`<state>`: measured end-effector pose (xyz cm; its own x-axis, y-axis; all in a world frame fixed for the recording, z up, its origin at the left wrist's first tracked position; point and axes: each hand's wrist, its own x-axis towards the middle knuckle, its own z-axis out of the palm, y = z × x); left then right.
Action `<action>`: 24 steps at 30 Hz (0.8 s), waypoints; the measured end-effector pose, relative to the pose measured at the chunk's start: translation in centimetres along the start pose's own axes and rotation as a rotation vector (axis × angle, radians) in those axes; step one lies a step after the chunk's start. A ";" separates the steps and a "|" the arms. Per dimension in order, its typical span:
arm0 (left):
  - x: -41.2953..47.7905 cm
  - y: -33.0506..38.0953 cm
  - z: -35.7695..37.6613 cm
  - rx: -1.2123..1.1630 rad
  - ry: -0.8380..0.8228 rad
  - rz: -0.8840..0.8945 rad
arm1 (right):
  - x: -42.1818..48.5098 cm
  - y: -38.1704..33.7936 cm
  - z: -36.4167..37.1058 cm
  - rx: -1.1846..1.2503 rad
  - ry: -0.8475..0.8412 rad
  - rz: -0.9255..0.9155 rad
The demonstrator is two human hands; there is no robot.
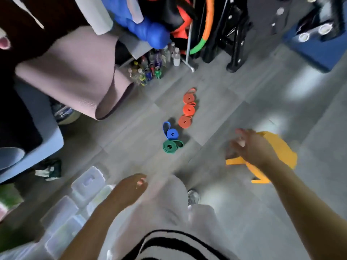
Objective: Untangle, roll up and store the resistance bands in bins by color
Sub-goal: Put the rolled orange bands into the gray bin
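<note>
Rolled resistance bands lie in a row on the grey floor: three orange rolls, a blue roll with a loose loop, and a green roll. My right hand hovers to their right, fingers spread, over a yellow plastic stool. It holds nothing. My left hand hangs lower, near my knee, fingers loosely curled and empty. Several clear lidded bins stand at the lower left. The picture is blurred by motion.
A mauve mat drapes over a shelf at the left. Bottles and cans stand on the floor behind the bands. A black rack, an orange-green hoop and blue gear fill the back.
</note>
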<state>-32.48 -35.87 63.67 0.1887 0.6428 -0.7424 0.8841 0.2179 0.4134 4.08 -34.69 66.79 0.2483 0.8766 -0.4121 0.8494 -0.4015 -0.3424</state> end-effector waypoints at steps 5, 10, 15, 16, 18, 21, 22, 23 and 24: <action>6.3 5.8 -1.2 -0.156 0.074 -0.143 | 15.0 -0.1 -7.4 -0.069 0.056 -0.151; 17.5 15.2 -6.0 -0.111 0.055 -0.128 | 24.1 1.7 -9.3 -0.172 -0.084 -0.155; 24.2 25.5 -12.7 -0.333 0.241 -0.075 | 31.5 4.9 -10.9 -0.236 -0.247 -0.167; 25.4 26.8 -13.6 -0.412 0.278 -0.081 | 33.3 5.3 -11.2 -0.230 -0.267 -0.176; 28.2 28.2 -14.6 -0.478 0.330 -0.113 | 37.6 6.0 -11.0 -0.244 -0.328 -0.193; 33.1 28.1 -13.6 -0.581 0.375 -0.203 | 45.1 5.8 -8.9 -0.350 -0.471 -0.276; 35.1 27.7 -12.6 -0.633 0.395 -0.239 | 47.8 5.8 -7.6 -0.403 -0.524 -0.315; 37.3 27.3 -11.5 -0.675 0.408 -0.277 | 50.6 5.6 -6.1 -0.449 -0.569 -0.343; 39.5 26.9 -10.1 -0.703 0.404 -0.316 | 53.3 5.6 -4.5 -0.475 -0.609 -0.361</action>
<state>-5.62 2.82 50.78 -0.3047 0.6581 -0.6886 0.3757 0.7474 0.5480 24.15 10.94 46.68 -0.2539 0.5791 -0.7747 0.9672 0.1484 -0.2061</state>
